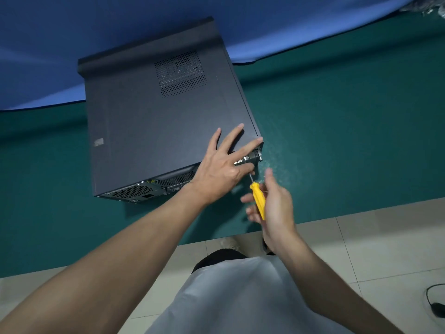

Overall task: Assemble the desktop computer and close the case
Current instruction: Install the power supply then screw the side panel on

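Observation:
A dark grey desktop computer case [154, 121] lies on its side on the green table, its side panel with a perforated vent [180, 73] facing up and its rear ports turned toward me. My left hand [224, 165] rests with spread fingers on the panel's near right corner, thumb down over the rear edge. My right hand [272, 203] grips a yellow-handled screwdriver [258, 201], its thin shaft pointing up at the rear right edge of the case, just below my left thumb. The tip is hidden by that thumb.
The green table [337, 141] spreads wide to the right of the case. Behind it hangs a blue cloth [72, 32]. The table's near edge runs just below my hands, over a tiled floor [373, 249]. A black cable [435, 307] lies on the floor at right.

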`<state>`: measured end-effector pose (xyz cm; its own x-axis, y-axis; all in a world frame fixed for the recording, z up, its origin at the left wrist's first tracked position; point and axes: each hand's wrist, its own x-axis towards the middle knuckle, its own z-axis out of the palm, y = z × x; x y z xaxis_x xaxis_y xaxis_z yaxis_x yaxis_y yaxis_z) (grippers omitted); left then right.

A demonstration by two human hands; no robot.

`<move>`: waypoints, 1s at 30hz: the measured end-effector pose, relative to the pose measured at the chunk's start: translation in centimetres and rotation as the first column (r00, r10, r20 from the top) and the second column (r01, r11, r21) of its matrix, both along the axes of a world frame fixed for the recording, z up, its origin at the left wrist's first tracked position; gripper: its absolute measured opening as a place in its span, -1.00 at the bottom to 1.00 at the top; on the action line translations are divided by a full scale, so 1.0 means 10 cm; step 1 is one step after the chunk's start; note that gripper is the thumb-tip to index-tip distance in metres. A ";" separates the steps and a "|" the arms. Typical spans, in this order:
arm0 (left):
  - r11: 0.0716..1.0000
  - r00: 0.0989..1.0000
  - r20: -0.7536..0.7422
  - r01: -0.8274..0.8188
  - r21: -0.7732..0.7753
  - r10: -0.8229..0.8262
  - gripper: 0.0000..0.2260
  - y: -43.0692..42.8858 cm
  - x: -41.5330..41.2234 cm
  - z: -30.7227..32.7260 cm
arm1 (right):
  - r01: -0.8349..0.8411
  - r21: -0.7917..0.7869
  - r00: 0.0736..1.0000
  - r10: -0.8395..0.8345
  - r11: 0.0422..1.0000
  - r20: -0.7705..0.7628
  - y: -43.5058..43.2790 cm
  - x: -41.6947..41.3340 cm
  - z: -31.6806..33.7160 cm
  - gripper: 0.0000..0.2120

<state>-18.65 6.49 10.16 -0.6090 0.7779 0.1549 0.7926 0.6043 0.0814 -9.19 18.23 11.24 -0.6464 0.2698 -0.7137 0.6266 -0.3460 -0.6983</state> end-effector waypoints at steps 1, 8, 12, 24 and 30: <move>1.000 1.000 0.017 -0.005 -0.010 0.005 -0.95 0.01 0.01 0.02 | -0.180 0.377 0.980 0.198 0.908 -0.009 -0.03 0.07 0.01 -0.57; 0.991 0.986 0.118 0.126 -0.039 -0.121 -0.54 -0.14 -0.34 0.12 | -0.164 0.883 0.891 0.451 0.440 -0.060 -0.12 0.10 -0.13 -0.69; 0.979 0.984 0.157 -0.051 -0.199 0.083 -0.53 -0.24 -0.63 0.14 | -0.100 0.817 0.904 0.394 0.569 -0.164 -0.14 0.12 -0.22 -0.72; 0.967 0.980 0.157 -0.079 -0.241 0.119 -0.51 -0.22 -0.61 -0.02 | -0.047 0.165 0.983 0.076 0.985 -0.170 -0.11 0.09 -0.37 -0.60; 0.968 0.979 0.170 -0.071 -0.240 0.114 -0.52 -0.22 -0.64 -0.01 | 0.081 -0.415 0.979 -0.150 0.906 -0.137 -0.06 0.04 -0.26 -0.69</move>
